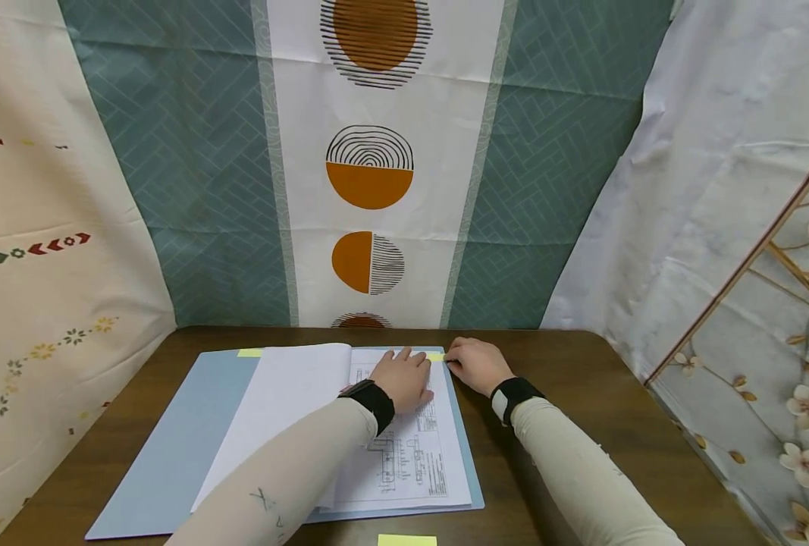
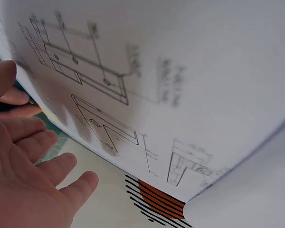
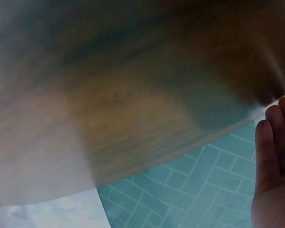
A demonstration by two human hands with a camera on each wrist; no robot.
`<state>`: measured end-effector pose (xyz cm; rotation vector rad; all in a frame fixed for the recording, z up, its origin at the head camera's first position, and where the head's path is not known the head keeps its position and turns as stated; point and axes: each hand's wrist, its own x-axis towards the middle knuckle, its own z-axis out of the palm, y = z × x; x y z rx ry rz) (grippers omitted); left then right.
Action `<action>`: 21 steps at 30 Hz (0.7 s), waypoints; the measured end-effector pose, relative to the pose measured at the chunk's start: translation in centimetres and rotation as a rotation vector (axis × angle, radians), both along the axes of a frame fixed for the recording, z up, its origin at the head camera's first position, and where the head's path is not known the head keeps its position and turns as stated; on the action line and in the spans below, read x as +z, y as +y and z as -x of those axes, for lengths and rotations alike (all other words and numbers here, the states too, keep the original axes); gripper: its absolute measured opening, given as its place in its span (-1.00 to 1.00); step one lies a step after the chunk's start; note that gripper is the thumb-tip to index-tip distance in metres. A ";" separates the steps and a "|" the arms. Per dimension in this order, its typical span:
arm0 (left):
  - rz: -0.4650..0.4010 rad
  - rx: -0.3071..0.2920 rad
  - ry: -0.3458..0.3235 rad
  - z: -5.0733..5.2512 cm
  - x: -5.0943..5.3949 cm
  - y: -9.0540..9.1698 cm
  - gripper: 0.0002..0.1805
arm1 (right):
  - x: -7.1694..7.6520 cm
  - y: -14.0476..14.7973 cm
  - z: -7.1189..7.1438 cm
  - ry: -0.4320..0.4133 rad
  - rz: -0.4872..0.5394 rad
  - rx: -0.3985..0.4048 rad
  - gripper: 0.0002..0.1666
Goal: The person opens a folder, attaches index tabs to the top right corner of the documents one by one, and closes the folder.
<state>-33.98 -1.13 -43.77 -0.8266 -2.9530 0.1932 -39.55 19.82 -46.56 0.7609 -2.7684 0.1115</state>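
Black wrist straps sit behind the left hand [image 1: 404,381] and right hand [image 1: 479,365], the right strap [image 1: 518,394] with a pale grey patch [image 1: 499,405]. Off-white long sleeves; the left sleeve [image 1: 308,455] bears dark scribbled marks [image 1: 264,500].

Passage is free over the tabletop [image 1: 636,432] at lower right, while the left sleeve [image 1: 288,470] crosses the papers [image 1: 411,455] at lower centre-left.

"What lies open?"
"A pale-blue folder [image 1: 172,455], flat, its left page [image 1: 288,387] plain white, its right page [image 1: 441,485] covered in technical drawings."
"And the yellow sticky note [image 1: 435,356]?"
"At the right page's upper right corner, beyond the drawings."
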 end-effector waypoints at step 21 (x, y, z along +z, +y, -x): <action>-0.076 -0.196 -0.037 -8.7 1.4 -3.4 -0.29 | 0.7 1.5 -6.3 -0.008 -0.001 0.171 -0.74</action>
